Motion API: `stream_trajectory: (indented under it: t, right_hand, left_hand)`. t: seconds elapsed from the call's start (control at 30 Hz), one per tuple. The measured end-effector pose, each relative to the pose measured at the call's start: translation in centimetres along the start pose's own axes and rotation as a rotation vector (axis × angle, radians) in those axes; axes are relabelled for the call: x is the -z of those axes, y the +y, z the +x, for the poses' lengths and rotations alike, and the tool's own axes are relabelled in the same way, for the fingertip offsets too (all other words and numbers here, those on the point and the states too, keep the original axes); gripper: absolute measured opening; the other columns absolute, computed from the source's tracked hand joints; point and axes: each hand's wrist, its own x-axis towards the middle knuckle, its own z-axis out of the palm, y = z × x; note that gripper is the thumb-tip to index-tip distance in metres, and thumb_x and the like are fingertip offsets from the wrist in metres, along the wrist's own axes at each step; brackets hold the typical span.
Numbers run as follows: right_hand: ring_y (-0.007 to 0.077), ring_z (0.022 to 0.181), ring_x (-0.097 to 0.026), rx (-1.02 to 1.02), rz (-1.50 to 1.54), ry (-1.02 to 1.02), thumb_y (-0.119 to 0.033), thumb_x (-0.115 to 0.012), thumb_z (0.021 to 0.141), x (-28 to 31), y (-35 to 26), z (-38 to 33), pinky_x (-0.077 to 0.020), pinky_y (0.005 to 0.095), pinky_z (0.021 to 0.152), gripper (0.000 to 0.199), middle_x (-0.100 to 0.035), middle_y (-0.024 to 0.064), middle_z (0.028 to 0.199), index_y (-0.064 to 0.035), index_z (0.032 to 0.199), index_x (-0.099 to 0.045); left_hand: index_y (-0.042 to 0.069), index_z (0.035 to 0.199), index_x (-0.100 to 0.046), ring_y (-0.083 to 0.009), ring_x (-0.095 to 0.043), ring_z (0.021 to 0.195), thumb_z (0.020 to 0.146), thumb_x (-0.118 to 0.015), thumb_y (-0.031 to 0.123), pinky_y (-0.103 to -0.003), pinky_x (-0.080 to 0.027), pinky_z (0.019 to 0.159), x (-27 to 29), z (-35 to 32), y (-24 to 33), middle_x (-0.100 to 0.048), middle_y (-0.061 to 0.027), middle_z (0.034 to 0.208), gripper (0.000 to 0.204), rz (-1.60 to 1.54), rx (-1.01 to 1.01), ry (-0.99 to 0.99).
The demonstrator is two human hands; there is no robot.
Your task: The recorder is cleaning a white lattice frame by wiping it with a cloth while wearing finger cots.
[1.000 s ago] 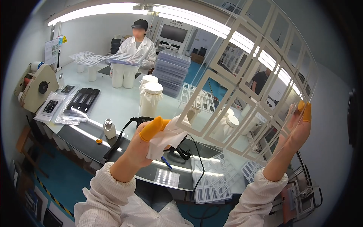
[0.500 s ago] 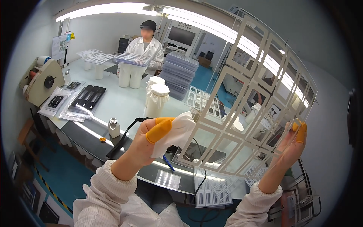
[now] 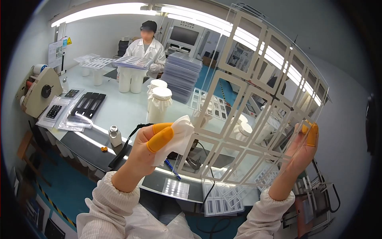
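A large clear sheet (image 3: 208, 95) printed with pale rectangular frames stands tilted in front of me. My right hand (image 3: 300, 153) grips its right edge, with orange finger cots on thumb and fingers. My left hand (image 3: 140, 148), also in orange finger cots, pinches a folded white wipe (image 3: 177, 137) at the sheet's left edge. The wipe hides whether the left fingers grip that edge too. Through the sheet I see parts of the bench behind it.
White cloth-topped cylinders (image 3: 160, 104) stand on the glass bench (image 3: 131, 104), near a tall stack of clear sheets (image 3: 181, 75). A small bottle (image 3: 115, 136), blue pen (image 3: 172, 169) and black trays (image 3: 87, 105) lie left and near. Across the bench stands a person (image 3: 145, 49) in white.
Both hands, the wipe and the sheet have shifted slightly left in the picture, as has the whole scene. The grips look the same.
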Motion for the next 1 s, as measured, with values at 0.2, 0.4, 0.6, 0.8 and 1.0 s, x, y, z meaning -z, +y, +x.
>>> stream_trajectory:
  t: [0.2, 0.4, 0.6, 0.8, 1.0]
  right_hand:
    - [0.0102, 0.08, -0.048, 0.085, -0.083, -0.058, -0.014, -0.054, 0.088, -0.3, 0.3, -0.1, -0.0382, 0.0258, 0.078, 0.014, -0.055, 0.003, 0.084, -0.0029, 0.096, -0.055]
    - [0.0089, 0.082, -0.051, 0.193, -0.332, 0.108, -0.01, -0.055, 0.087, -3.7, 0.9, -1.5, -0.0377, 0.0243, 0.084, 0.013, -0.056, 0.0042, 0.089, -0.0019, 0.096, -0.054]
    - [0.0094, 0.083, -0.053, 0.252, -0.423, 0.18, -0.008, -0.058, 0.084, -3.7, 1.1, -2.0, -0.038, 0.0221, 0.082, 0.015, -0.057, 0.0042, 0.089, -0.0019, 0.097, -0.053]
    - [0.0094, 0.085, -0.052, 0.251, -0.394, 0.034, -0.006, -0.056, 0.085, -5.7, 1.5, -4.7, -0.0394, 0.0226, 0.083, 0.013, -0.056, 0.0044, 0.09, -0.0009, 0.096, -0.053]
    - [0.012, 0.09, -0.052, 0.288, -0.481, -0.083, -0.011, -0.056, 0.087, -8.3, 4.2, -7.8, -0.0391, 0.0248, 0.086, 0.018, -0.056, 0.0068, 0.094, 0.0012, 0.099, -0.052]
  left_hand:
    - [-0.006, 0.1, -0.059, -0.0045, -0.054, 0.067, 0.085, -0.059, 0.015, -0.016, -0.043, 0.057, 0.1, -0.7, -0.4, -0.06, -0.0041, 0.079, 0.026, 0.61, -0.113, 0.357]
    - [-0.003, 0.084, -0.06, -0.0155, -0.049, 0.048, 0.071, -0.07, 0.002, -0.023, -0.036, 0.044, -1.7, -2.1, -3.2, -0.05, -0.0068, 0.061, 0.017, 1.275, -0.589, 0.076]
    - [-0.001, 0.078, -0.062, -0.0162, -0.047, 0.045, 0.066, -0.074, 0.008, -0.025, -0.035, 0.039, -2.5, -3.0, -6.8, -0.049, -0.0066, 0.058, 0.02, 1.234, -0.412, -0.099]
    - [0.0, 0.076, -0.061, -0.0171, -0.046, 0.045, 0.063, -0.079, 0.023, -0.026, -0.036, 0.039, -2.8, -1.8, -8.6, -0.048, -0.0057, 0.061, 0.032, 1.609, -0.483, -0.047]
    - [0.006, 0.06, -0.055, -0.0165, -0.046, 0.049, 0.064, -0.069, 0.014, -0.028, -0.037, 0.043, -0.2, -1.0, -11.0, -0.044, -0.0039, 0.054, 0.017, 1.77, -0.442, -0.07]
